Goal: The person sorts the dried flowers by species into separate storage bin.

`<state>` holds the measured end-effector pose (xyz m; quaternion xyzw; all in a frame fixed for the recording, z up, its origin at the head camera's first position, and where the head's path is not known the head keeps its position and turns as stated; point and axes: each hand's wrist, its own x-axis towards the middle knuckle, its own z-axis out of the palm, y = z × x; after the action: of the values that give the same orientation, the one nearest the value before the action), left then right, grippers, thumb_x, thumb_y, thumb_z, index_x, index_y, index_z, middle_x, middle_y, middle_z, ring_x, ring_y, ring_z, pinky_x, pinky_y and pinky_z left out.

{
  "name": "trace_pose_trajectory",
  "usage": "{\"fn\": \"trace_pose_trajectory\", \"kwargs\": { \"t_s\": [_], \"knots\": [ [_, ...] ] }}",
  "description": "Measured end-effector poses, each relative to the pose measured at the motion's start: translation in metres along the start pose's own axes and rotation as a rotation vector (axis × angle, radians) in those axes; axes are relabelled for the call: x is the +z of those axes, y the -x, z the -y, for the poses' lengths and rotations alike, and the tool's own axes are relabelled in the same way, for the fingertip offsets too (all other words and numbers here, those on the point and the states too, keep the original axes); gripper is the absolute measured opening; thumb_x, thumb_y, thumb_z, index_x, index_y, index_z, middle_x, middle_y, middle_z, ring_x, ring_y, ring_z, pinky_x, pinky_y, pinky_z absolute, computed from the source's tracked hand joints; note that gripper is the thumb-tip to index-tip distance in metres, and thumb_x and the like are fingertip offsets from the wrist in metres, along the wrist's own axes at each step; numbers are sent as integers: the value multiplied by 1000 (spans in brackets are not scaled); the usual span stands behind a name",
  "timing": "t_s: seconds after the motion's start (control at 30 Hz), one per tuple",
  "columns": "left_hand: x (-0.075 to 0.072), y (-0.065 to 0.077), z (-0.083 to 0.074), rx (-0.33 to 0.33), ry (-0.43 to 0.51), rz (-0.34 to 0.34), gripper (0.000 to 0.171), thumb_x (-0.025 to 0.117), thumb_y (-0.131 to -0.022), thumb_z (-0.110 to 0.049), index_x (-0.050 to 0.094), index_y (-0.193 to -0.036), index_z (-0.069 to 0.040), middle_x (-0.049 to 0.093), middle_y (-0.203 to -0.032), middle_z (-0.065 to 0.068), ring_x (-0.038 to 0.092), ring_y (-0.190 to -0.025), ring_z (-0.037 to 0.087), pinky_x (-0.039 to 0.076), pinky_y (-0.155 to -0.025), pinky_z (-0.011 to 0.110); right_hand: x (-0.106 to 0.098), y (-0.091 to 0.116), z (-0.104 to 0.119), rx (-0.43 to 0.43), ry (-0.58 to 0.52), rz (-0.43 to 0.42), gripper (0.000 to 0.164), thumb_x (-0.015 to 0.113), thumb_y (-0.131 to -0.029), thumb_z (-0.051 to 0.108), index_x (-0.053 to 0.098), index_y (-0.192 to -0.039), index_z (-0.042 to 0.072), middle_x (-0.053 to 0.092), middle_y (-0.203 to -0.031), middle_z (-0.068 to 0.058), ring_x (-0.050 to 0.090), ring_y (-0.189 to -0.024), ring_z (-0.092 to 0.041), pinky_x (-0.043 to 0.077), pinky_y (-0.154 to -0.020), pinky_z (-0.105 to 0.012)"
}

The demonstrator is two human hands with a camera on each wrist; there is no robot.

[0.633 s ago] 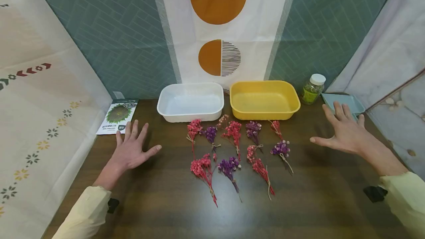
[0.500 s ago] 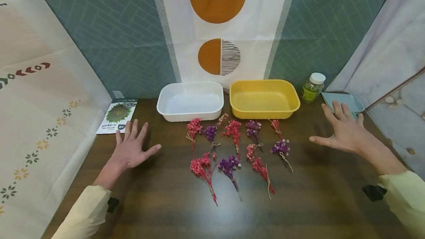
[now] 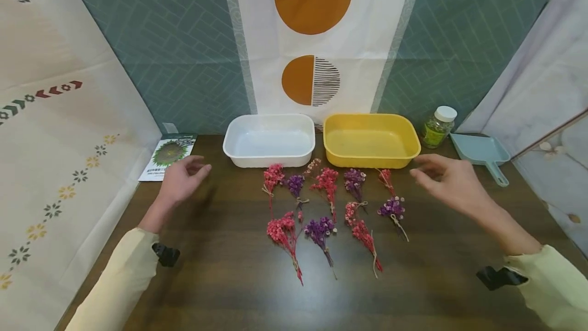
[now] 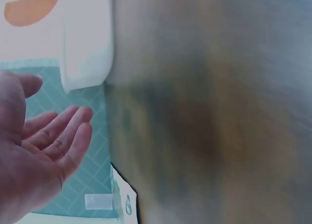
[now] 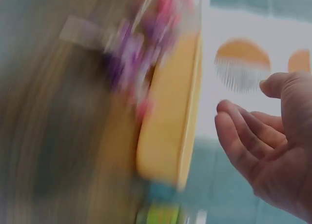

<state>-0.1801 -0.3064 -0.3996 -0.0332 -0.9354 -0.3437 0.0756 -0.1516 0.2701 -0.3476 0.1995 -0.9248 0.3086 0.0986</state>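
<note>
White sunflower packet (image 3: pixel 166 154), lettering illegible, sits near the left hand (image 3: pixel 180 181), its empty fingers (image 4: pixel 79 145) loosely bent like the right hand's (image 3: pixel 454 183).

sleeves (image 3: pixel 117 277): pale yellow | wrist cameras (image 3: pixel 166 255): black, seemingly boxy

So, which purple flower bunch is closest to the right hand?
The rightmost purple bunch, just below the small red sprig in the head view; the other three purple bunches all lie farther left.

Left hand (image 3: pixel 181 179) and right hand (image 3: pixel 452 183) hover well apart; fingers (image 4: pixel 79 142) loosely bent.
</note>
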Motion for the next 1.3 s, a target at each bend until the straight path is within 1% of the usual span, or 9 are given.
{"fn": "trace_pose_trajectory", "kwargs": {
  "t_s": [0.07,0.17,0.27,0.4,0.57,0.7,0.87,1.03,1.3],
  "knots": [
    [1,-14,-4,-13,28,1,51,61,-99,-29,55,-133,9,64,-119,29,63,-108,43,51,-88,56,10,-7,23,42,-134,91,31,72,-94,13,66,-118,-5,73,-92,-15,71,-71,-21,57,-55,-31],
    [6,-34,-8,-47,63,50,64,66,-97,-35,46,-143,5,53,-137,28,52,-124,43,45,-98,56,30,-18,56,77,-298,237,31,69,-96,14,65,-120,-4,73,-93,-12,70,-68,-17,58,-56,-37],
    [11,-47,-7,-62,79,103,79,72,-92,-37,36,-151,3,40,-150,26,40,-135,43,38,-106,58,51,-29,83,48,-386,350,32,68,-96,13,64,-122,-4,72,-93,-10,68,-65,-19,57,-55,-39],
    [19,-57,-3,-50,66,144,91,77,-87,-38,30,-154,2,32,-156,25,30,-142,43,31,-110,59,76,-40,107,44,-436,431,34,69,-95,13,62,-125,-3,71,-94,-8,66,-63,-24,57,-56,-41],
    [26,-65,-1,-45,44,145,97,79,-84,-42,28,-155,0,28,-158,24,26,-144,42,26,-112,61,99,-53,123,48,-440,465,36,70,-94,12,61,-126,-2,69,-94,-5,66,-61,-23,57,-58,-44],
    [27,-70,-5,-33,32,140,98,80,-83,-42,28,-156,-2,28,-158,22,26,-144,42,26,-111,63,116,-62,132,65,-473,472,37,69,-94,11,60,-127,-5,70,-94,-8,67,-65,-19,58,-60,-47],
    [28,-73,-9,-14,-3,158,98,80,-82,-45,30,-156,-2,30,-158,21,29,-143,41,28,-111,61,134,-71,149,120,-493,481,36,68,-94,12,61,-124,-7,70,-84,-8,69,-62,-24,58,-61,-47],
    [29,-75,-8,-12,-28,167,97,80,-82,-45,32,-155,-2,32,-158,21,31,-143,40,29,-111,59,154,-78,161,151,-485,498,38,69,-94,12,59,-124,-10,69,-78,-7,70,-61,-27,59,-59,-43],
    [28,-77,-7,4,-46,181,95,81,-82,-42,35,-153,2,32,-158,20,29,-144,38,28,-113,56,184,-88,170,207,-460,456,42,71,-92,13,59,-123,-13,70,-75,-7,70,-60,-24,59,-56,-37]
  ]
}}
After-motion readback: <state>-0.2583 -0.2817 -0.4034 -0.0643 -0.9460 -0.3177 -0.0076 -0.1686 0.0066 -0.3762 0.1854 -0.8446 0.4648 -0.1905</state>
